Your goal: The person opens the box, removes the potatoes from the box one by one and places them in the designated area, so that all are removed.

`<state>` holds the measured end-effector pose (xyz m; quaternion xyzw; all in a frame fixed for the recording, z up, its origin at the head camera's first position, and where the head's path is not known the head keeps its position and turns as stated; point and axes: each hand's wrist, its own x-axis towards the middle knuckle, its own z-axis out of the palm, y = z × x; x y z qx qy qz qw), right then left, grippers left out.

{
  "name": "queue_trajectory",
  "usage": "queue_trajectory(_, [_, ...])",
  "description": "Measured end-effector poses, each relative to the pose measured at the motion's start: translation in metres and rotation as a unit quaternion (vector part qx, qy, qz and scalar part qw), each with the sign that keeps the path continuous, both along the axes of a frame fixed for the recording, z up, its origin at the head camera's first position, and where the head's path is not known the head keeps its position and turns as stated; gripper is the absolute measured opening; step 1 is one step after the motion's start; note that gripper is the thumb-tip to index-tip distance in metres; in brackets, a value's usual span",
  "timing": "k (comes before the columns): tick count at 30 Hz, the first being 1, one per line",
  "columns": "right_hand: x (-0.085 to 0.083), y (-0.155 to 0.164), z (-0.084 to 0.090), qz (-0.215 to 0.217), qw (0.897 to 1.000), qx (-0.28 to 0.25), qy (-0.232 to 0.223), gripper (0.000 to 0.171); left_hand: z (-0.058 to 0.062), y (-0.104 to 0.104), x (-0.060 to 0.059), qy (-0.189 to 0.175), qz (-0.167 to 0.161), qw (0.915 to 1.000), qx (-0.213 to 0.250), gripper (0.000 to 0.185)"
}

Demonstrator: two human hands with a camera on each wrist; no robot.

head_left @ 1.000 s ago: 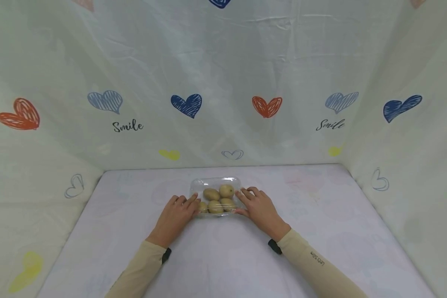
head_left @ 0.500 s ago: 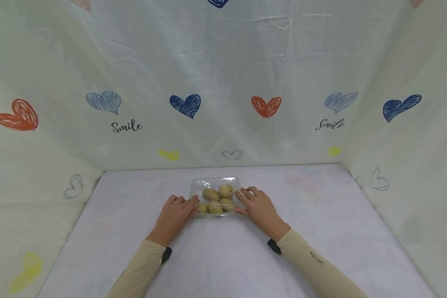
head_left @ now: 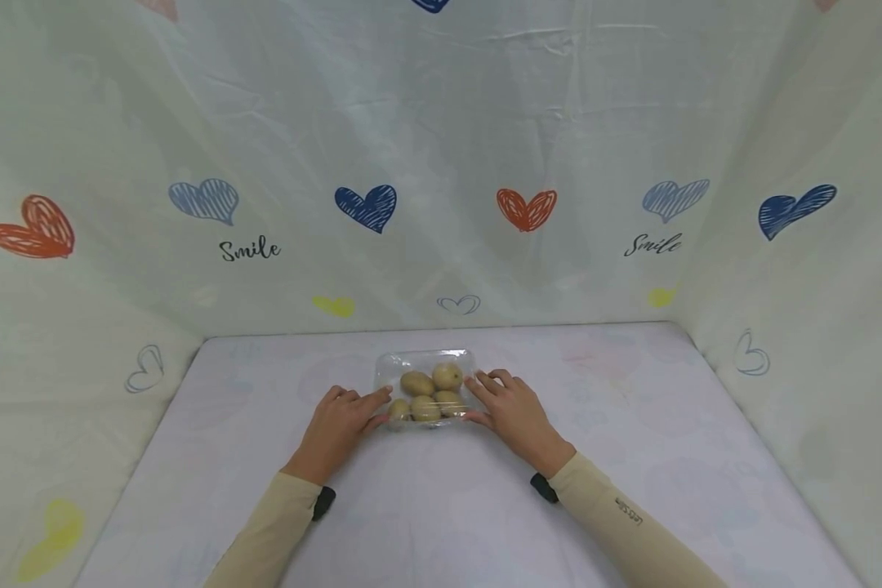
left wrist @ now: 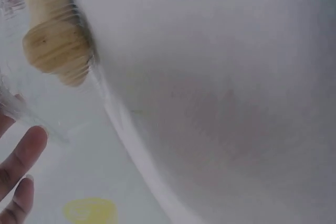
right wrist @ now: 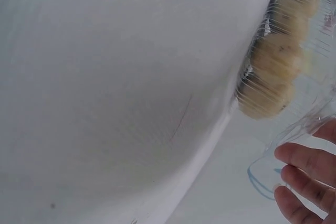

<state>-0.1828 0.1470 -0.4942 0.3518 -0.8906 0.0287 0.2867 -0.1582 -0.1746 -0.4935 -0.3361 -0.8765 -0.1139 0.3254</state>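
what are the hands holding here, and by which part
Both hands are on the clear plastic tray of potatoes: the left hand at its left side, the right hand at its right side. Fingers look fairly straight, so a firm grip cannot be confirmed.

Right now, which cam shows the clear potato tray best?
Head view: the whole clear plastic tray of potatoes shows on the table, left hand and right hand at its sides. Left wrist shows only a tray corner and one potato; right wrist a side wall and several potatoes, blurred.
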Motion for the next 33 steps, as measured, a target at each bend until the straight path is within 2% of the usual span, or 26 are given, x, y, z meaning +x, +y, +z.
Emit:
queue_trajectory(6, [-0.002, 0.000, 0.003, -0.004, 1.000, 0.019, 0.017, 0.056, 0.004, 0.000, -0.004, 0.030, -0.013, 0.9994, -0.011, 0.042])
queue_trajectory(17, [-0.001, 0.000, 0.010, -0.013, 1.000, 0.010, -0.003, 0.059, 0.010, -0.001, -0.003, -0.013, -0.004, 0.9993, 0.035, 0.046])
queue_trajectory(26, [-0.001, 0.002, 0.013, -0.004, 0.996, -0.049, -0.074, 0.055, 0.012, 0.000, -0.004, -0.040, -0.004, 0.9961, 0.078, 0.049])
queue_trajectory(30, [-0.002, 0.003, 0.016, 0.003, 0.988, -0.098, -0.120, 0.051, 0.014, 0.003, -0.005, -0.059, 0.008, 0.9918, 0.113, 0.053])
queue_trajectory(33, [-0.003, 0.002, 0.019, -0.001, 0.980, -0.133, -0.151, 0.049, 0.016, 0.006, -0.004, -0.090, 0.028, 0.9842, 0.150, 0.054])
